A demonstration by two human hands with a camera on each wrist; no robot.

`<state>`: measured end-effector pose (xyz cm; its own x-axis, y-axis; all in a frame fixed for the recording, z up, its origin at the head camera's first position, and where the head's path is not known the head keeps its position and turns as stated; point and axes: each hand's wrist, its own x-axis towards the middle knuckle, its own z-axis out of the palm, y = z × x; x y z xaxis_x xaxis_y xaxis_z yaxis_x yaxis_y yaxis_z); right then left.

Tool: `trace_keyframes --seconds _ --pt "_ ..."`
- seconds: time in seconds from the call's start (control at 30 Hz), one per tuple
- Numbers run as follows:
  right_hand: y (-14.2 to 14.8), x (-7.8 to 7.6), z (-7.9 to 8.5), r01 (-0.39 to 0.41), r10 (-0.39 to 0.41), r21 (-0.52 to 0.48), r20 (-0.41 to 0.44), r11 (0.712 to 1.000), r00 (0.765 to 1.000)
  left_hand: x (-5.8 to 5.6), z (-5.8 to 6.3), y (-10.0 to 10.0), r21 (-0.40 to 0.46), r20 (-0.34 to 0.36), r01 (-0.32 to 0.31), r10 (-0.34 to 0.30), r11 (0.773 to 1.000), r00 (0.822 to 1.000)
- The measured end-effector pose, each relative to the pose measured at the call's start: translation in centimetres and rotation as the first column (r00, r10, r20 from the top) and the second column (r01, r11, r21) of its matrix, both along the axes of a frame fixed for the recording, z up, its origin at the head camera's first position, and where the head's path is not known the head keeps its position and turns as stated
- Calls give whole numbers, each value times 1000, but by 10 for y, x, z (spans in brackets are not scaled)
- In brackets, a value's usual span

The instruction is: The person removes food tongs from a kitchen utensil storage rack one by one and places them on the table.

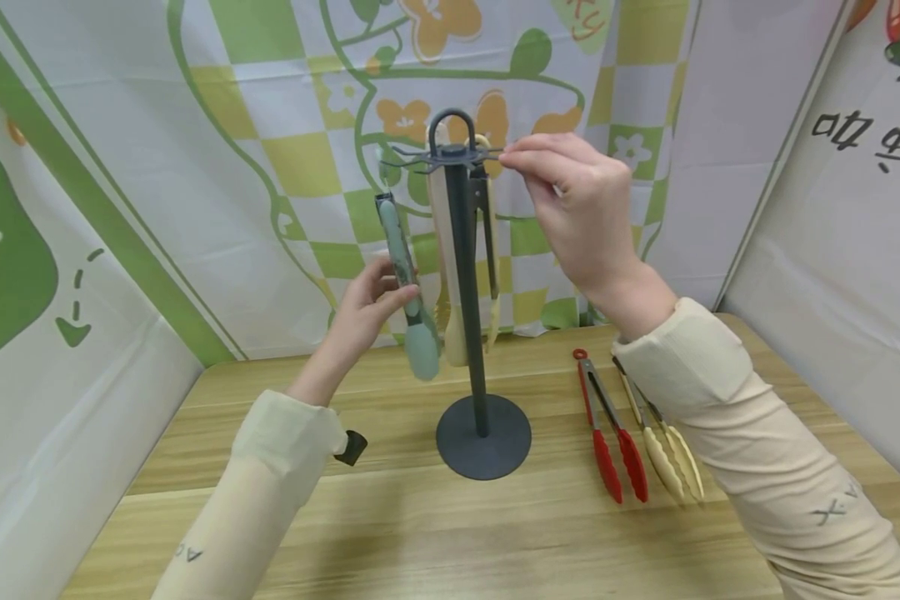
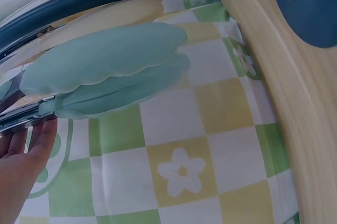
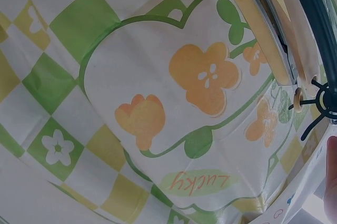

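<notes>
My left hand (image 1: pixel 371 304) grips mint-green tongs (image 1: pixel 422 350) partway along their arms. They hang head down, left of the dark utensil rack (image 1: pixel 474 333); their top end is just below a left hook, and whether their loop is on it I cannot tell. In the left wrist view, the two scalloped tong heads (image 2: pixel 105 58) lie close together. My right hand (image 1: pixel 581 196) pinches the tip of a hook on the rack's right side. Pale yellow tongs (image 1: pixel 492 250) and a cream-coloured utensil (image 1: pixel 456 333) hang at the rack's back, partly hidden by the pole.
The rack's round base (image 1: pixel 506 442) stands on the wooden table (image 1: pixel 450 533). Red-tipped tongs (image 1: pixel 606 442) and cream-tipped tongs (image 1: pixel 667 458) lie to its right, the latter partly behind my right sleeve. A patterned cloth (image 1: pixel 292 167) hangs behind the table.
</notes>
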<state>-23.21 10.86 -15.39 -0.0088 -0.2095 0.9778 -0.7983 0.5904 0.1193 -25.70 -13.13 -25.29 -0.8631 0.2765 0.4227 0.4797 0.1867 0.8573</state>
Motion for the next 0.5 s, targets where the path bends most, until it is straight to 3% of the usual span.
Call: trace_keyframes --seconds 0.5 --pt "0 1 0 4 -5 15 18 1000 1000 17 -7 -9 -114 58 -113 120 987 991"
